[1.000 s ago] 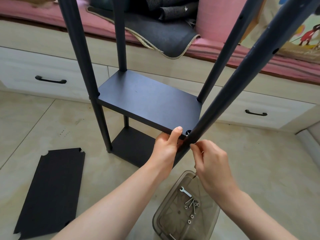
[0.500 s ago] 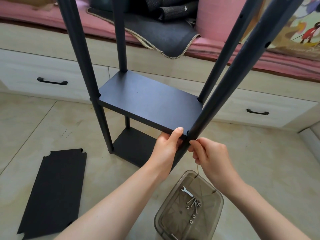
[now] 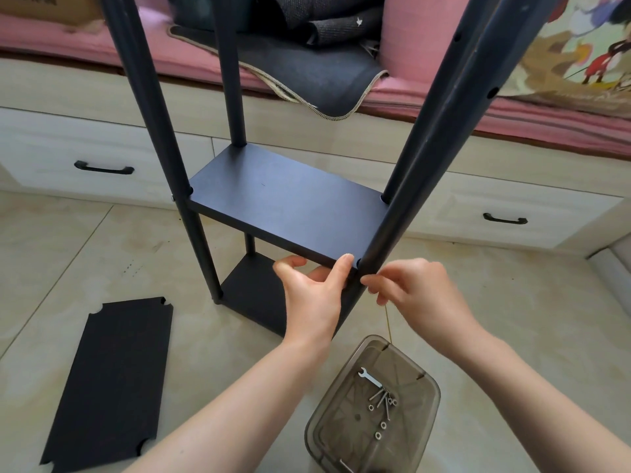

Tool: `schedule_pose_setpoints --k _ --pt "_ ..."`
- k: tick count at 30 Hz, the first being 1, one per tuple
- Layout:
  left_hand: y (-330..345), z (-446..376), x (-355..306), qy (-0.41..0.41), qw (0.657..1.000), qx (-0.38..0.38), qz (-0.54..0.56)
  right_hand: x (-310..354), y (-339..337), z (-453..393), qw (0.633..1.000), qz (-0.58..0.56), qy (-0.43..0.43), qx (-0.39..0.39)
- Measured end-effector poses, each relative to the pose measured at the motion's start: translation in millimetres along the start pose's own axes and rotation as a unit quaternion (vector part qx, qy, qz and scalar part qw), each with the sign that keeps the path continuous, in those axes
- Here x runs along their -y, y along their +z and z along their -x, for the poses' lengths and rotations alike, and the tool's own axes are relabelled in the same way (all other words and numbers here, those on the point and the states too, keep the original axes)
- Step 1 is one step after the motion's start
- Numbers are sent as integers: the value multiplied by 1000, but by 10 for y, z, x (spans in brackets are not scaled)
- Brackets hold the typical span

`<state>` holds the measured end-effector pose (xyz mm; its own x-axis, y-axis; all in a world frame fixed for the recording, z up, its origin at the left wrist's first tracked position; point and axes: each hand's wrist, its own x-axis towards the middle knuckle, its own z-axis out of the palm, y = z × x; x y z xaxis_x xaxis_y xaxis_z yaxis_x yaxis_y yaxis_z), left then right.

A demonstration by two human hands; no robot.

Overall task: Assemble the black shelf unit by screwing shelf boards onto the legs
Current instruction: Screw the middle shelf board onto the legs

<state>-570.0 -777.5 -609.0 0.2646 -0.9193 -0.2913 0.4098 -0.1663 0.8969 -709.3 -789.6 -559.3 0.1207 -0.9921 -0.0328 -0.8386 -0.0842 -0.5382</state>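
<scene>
The black shelf unit stands on the tiled floor with a lower board [image 3: 254, 295] and a middle shelf board [image 3: 286, 206] between its legs. My left hand [image 3: 316, 295] grips the middle board's near right corner, thumb on top and fingers underneath. My right hand [image 3: 413, 291] pinches something small against the near right leg [image 3: 444, 131] just below that corner; the part itself is hidden by my fingertips. A loose black board [image 3: 112, 380] with notched corners lies flat on the floor at the left.
A smoky plastic tub [image 3: 324, 421] near my forearms holds a small wrench [image 3: 370, 377], screws and washers. White drawers [image 3: 102, 158] with black handles run along the back under a pink cushion [image 3: 512, 114] and a dark mat [image 3: 307, 73].
My left fingers have spread wider under the board's corner. My right hand has edged up against the leg at the corner. The view has shifted slightly.
</scene>
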Motion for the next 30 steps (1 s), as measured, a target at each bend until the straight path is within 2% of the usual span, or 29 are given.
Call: schedule_pose_setpoints --k 4,7,10,13,18,25,30 --pt "-122 75 -49 53 998 7 10 113 -180 -102 980 136 -121 -83" --pt "-271 129 -86 101 994 30 -27 216 -105 -96 965 178 -181 -72" --pt "-416 148 -138 137 985 43 -96 292 4 -44 965 161 -198 -53" --pt "-523 216 -197 117 982 65 -134 385 56 38 966 122 -226 -35" --pt "-701 376 -342 104 970 119 -183 459 139 112 959 159 -231 -31" --pt "-940 431 -477 140 950 122 -249 541 391 166 939 206 -264 -83" --pt "-1166 392 -614 117 950 122 -264 764 600 240 920 194 -277 -200"
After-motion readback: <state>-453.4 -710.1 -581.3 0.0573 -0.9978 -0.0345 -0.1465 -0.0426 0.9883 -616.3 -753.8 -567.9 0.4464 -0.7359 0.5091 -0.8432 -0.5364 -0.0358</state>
